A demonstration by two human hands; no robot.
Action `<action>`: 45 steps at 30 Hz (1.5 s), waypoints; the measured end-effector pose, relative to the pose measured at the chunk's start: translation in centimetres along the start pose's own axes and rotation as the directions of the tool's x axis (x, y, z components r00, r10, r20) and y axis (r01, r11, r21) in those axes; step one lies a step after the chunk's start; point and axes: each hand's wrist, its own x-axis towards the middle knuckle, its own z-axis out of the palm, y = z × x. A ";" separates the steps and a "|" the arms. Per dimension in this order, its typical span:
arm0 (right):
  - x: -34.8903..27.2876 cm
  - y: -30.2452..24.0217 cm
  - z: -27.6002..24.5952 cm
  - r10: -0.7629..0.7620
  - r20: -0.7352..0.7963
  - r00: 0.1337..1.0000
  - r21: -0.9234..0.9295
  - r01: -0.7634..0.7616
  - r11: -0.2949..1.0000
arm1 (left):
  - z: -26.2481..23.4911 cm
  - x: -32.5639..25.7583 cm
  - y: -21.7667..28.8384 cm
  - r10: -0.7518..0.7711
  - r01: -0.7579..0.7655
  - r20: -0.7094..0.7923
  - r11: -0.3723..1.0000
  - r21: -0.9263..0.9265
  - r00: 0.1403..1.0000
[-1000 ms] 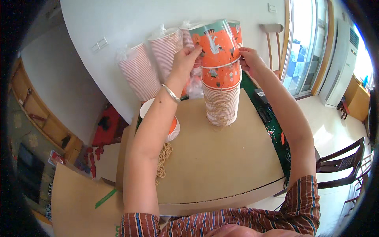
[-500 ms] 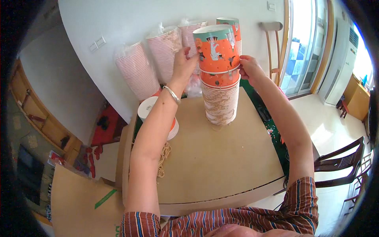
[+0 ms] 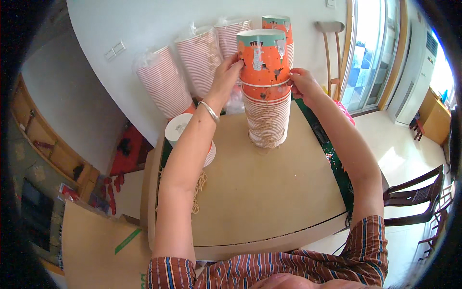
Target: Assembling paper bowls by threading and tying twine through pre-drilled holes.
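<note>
A tall stack of paper cups (image 3: 266, 115) stands upright on the brown cardboard-covered table (image 3: 269, 192). Its top cup (image 3: 263, 58) is orange with a teal rim and small pictures. My left hand (image 3: 228, 77) grips the top cup's left side, a silver bracelet on that wrist. My right hand (image 3: 302, 82) presses against its right side, near the seam with the cups below. A second orange cup stack (image 3: 279, 24) rises just behind.
Three plastic-wrapped sleeves of striped cups (image 3: 192, 67) lean on the white wall. A short stack of white-bottomed cups (image 3: 180, 130) sits by my left forearm, with loose string (image 3: 198, 190) beside it. Dark wooden chairs (image 3: 414, 192) stand at right, flat cardboard (image 3: 96, 250) lower left.
The top cup was tilted and raised above the stack; both hands have brought it down and straightened it onto the stack.
</note>
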 end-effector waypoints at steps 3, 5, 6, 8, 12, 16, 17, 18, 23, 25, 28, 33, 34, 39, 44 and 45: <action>-0.4 0.3 0.3 -0.011 -0.021 1.000 -0.052 0.010 0.999 | 0.1 0.2 -0.1 -0.017 0.018 0.015 0.999 -0.038 1.000; -0.6 0.9 0.3 -0.043 -0.072 0.996 -0.101 0.036 0.994 | 0.0 0.1 -0.2 -0.036 0.036 0.010 0.999 0.007 0.999; -1.0 0.9 0.7 -0.043 -0.068 0.997 -0.101 0.035 0.994 | -0.3 0.0 -0.3 -0.052 0.052 0.001 0.997 0.057 0.999; -1.6 0.7 1.5 -0.075 -0.056 0.996 -0.270 0.057 0.961 | -1.1 0.2 -0.8 -0.054 0.054 -0.002 0.998 0.028 0.999; -1.1 1.8 0.6 -0.078 -0.074 0.994 -0.375 0.045 0.926 | -0.5 -0.3 -1.0 -0.112 0.113 -0.028 0.992 0.060 0.993; -1.2 2.3 0.4 -0.083 -0.081 0.993 -0.443 0.039 0.896 | 0.0 -1.2 -0.4 -0.123 0.124 -0.021 0.991 0.058 0.992; -1.3 2.3 0.4 -0.093 -0.072 0.993 -0.456 0.050 0.889 | 0.1 -1.5 -0.2 -0.102 0.103 -0.016 0.992 0.069 0.995; -1.2 2.5 0.4 -0.092 -0.074 0.993 -0.455 0.048 0.889 | 0.1 -1.7 -0.3 -0.082 0.082 -0.008 0.993 0.080 0.997; 1.1 4.4 -1.2 -0.243 -0.137 0.960 -0.655 0.096 0.749 | 0.8 -2.9 -2.4 -0.101 0.101 -0.008 0.989 0.107 0.995; 0.0 3.9 0.6 -0.241 -0.116 0.964 -0.669 0.103 0.736 | -0.7 -3.1 -3.8 -0.033 0.039 -0.037 0.985 0.166 0.999; -0.1 4.0 0.6 -0.217 -0.121 0.969 -0.660 0.085 0.747 | -1.5 -3.1 -5.7 -0.034 0.038 -0.027 0.985 0.165 0.999; -0.5 4.7 -0.3 -0.178 -0.138 0.974 -0.608 0.059 0.791 | -1.5 -5.1 -7.1 -0.189 0.248 -0.256 0.944 0.219 0.948; -0.8 4.6 0.0 -0.177 -0.134 0.975 -0.608 0.060 0.792 | -1.8 -5.6 -7.1 -0.190 0.249 -0.259 0.943 0.221 0.947; -1.7 5.7 0.3 -0.304 -0.115 0.946 -0.585 0.183 0.790 | 0.2 -8.1 -8.4 -0.247 0.257 -0.233 0.966 0.012 0.941; -3.2 6.2 1.0 -0.379 -0.107 0.919 -0.628 0.234 0.743 | 1.4 -8.6 -7.4 -0.311 0.306 -0.135 0.950 -0.056 0.941; -3.5 5.9 1.2 -0.378 -0.106 0.920 -0.630 0.232 0.741 | 1.1 -8.2 -7.6 -0.324 0.327 -0.136 0.945 -0.001 0.936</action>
